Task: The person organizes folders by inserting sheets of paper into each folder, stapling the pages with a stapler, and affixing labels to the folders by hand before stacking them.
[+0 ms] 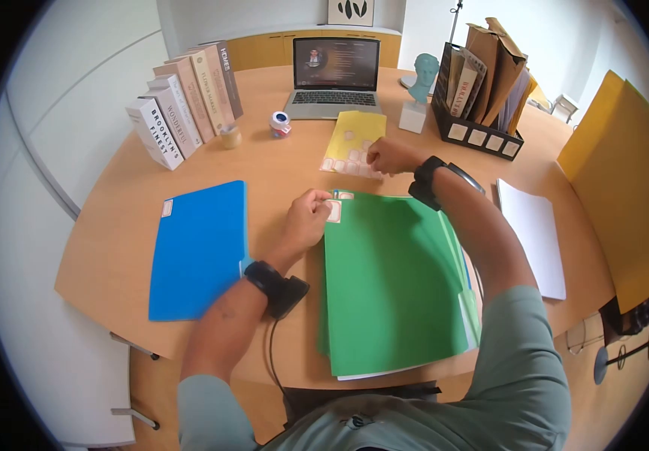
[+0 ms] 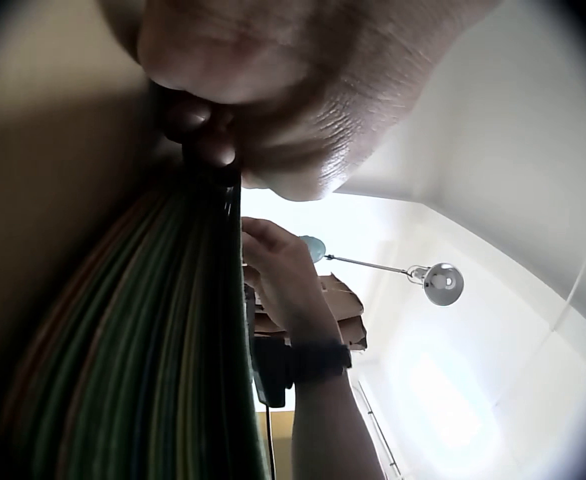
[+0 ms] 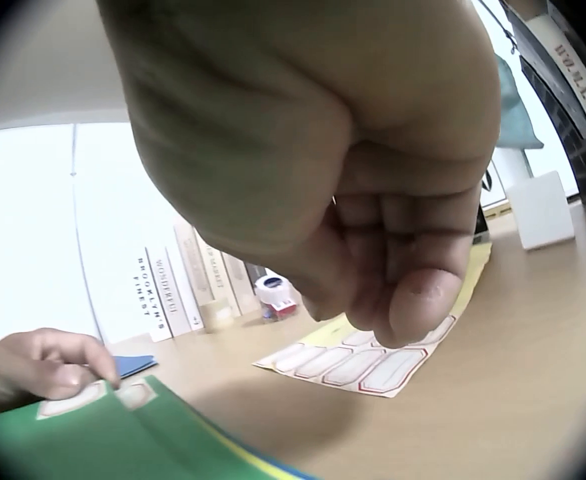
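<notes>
Honestly, I can't tell whether my curled right hand (image 1: 394,157) grips anything at the thin yellow sheet of white labels (image 1: 370,124), which lies just beyond the stack of green folders (image 1: 392,286). My left hand (image 1: 306,224) pinches the stack's top left corner beside a white, red-bordered label (image 1: 333,212). A sharp tug could crease or skid that sheet (it looks flimsy), and a hard squeeze might bend the corner. The pale wooden table (image 1: 106,255) also bears an open silver laptop (image 1: 336,71); behind it stand low wooden cabinets (image 1: 264,51).
</notes>
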`<action>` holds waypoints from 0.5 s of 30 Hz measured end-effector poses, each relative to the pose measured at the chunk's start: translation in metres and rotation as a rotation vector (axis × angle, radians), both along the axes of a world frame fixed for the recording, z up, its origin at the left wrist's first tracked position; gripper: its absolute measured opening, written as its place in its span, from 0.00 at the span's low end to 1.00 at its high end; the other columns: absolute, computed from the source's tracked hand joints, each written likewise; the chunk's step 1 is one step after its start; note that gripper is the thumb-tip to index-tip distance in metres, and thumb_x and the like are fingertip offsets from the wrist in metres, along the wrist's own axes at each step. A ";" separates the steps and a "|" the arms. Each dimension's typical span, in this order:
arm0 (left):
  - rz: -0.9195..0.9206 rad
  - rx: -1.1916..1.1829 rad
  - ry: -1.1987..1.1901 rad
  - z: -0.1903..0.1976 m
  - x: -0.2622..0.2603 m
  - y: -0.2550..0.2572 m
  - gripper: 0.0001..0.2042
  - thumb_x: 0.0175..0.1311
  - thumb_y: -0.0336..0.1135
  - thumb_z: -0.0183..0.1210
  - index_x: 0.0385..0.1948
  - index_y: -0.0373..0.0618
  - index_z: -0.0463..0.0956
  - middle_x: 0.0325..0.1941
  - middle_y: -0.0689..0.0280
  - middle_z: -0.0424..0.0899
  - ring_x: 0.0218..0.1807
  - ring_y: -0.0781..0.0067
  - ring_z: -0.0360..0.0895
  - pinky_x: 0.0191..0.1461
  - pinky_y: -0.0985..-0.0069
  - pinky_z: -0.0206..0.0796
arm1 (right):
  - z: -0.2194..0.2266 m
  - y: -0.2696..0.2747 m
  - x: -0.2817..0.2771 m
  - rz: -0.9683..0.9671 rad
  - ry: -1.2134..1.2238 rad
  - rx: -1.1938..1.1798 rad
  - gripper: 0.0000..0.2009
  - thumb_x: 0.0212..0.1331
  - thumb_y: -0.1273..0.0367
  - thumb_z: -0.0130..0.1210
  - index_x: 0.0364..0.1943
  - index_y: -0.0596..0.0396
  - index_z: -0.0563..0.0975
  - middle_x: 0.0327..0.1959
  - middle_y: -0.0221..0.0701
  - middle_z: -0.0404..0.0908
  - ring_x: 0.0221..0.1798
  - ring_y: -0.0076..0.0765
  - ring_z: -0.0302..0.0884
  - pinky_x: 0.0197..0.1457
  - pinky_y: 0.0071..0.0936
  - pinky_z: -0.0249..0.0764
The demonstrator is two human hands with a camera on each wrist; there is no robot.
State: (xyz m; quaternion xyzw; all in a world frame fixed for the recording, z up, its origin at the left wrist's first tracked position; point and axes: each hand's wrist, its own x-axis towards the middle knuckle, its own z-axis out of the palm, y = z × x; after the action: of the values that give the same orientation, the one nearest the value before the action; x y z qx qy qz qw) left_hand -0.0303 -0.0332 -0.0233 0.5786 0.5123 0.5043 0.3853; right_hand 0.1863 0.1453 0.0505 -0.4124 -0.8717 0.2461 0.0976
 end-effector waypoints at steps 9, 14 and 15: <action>0.101 0.000 0.033 0.005 0.005 -0.006 0.10 0.70 0.27 0.51 0.47 0.31 0.74 0.37 0.62 0.86 0.37 0.81 0.79 0.42 0.80 0.69 | -0.032 0.032 0.001 0.078 0.088 -0.166 0.07 0.45 0.71 0.66 0.28 0.58 0.81 0.25 0.33 0.84 0.27 0.28 0.81 0.30 0.27 0.76; 0.091 -0.046 -0.059 0.009 0.005 -0.009 0.11 0.70 0.28 0.50 0.47 0.31 0.75 0.38 0.63 0.85 0.39 0.81 0.79 0.44 0.81 0.69 | -0.045 0.040 -0.003 0.021 0.037 -0.086 0.06 0.51 0.71 0.57 0.31 0.57 0.81 0.26 0.33 0.82 0.28 0.31 0.78 0.31 0.32 0.73; 0.089 -0.055 -0.070 0.013 0.006 -0.011 0.11 0.71 0.28 0.50 0.47 0.31 0.75 0.38 0.63 0.85 0.39 0.81 0.79 0.44 0.81 0.70 | -0.043 0.039 -0.003 0.006 0.024 -0.070 0.06 0.52 0.71 0.56 0.31 0.57 0.81 0.26 0.34 0.82 0.29 0.32 0.78 0.31 0.33 0.72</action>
State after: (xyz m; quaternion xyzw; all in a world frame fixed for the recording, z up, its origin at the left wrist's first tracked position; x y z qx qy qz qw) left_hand -0.0245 -0.0438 -0.0105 0.5265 0.5375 0.5265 0.3958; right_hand 0.1835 0.1840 0.0074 -0.4099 -0.8625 0.2818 0.0930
